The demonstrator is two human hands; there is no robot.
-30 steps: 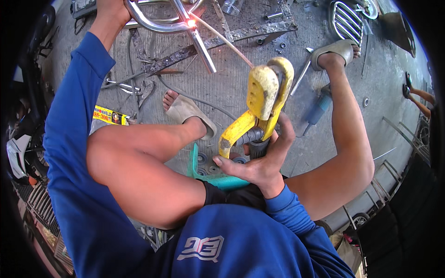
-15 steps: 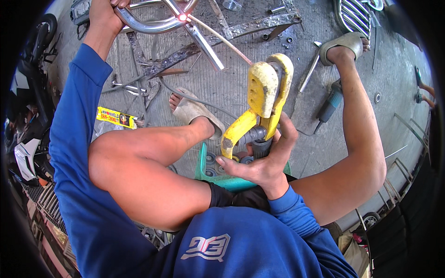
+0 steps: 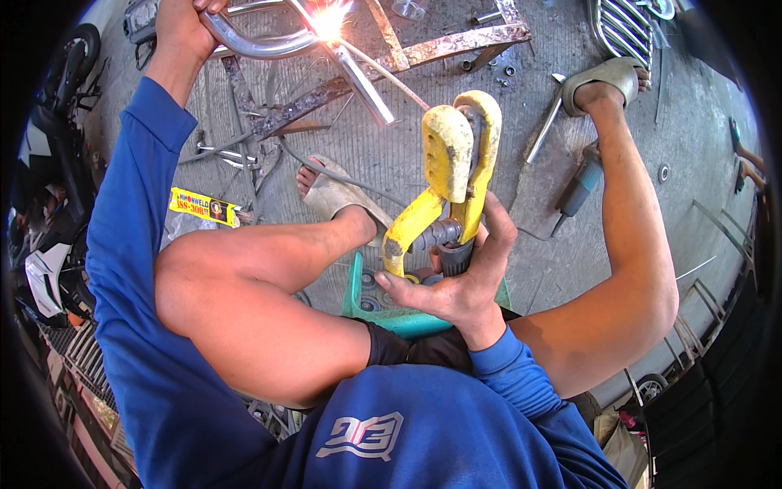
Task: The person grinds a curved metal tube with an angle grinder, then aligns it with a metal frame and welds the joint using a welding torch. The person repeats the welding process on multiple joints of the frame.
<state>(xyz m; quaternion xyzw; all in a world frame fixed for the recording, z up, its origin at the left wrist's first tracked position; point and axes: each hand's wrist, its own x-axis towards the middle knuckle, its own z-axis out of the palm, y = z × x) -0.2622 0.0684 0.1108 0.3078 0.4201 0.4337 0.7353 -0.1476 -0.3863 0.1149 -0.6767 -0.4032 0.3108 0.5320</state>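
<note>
My right hand [image 3: 468, 293] is wrapped round the dark handle of a yellow welding electrode holder [image 3: 446, 151], in front of my lap. A thin welding rod [image 3: 384, 72] runs from its jaws up and left to a bent shiny metal tube [image 3: 265, 47]. At the rod's tip a bright arc throws sparks where tubes cross, and the glare hides the joint. At the upper left my left hand [image 3: 186, 28] grips the bent tube, its fingers partly cut off by the picture's top edge. Beneath the tubes stands a rusty, spattered metal frame [image 3: 464, 45].
A teal tray [image 3: 354, 301] with several discs lies between my legs. An angle grinder [image 3: 580, 183] and a hammer [image 3: 542, 126] rest near my right foot. A cable [image 3: 342, 175] crosses the concrete floor. A yellow packet [image 3: 204, 206] is by my left knee. Motorcycles stand at the left.
A small glow at the rod's tip has grown into a bright sparking arc. My right hand and the electrode holder have shifted slightly up and left. My left hand stays on the tube.
</note>
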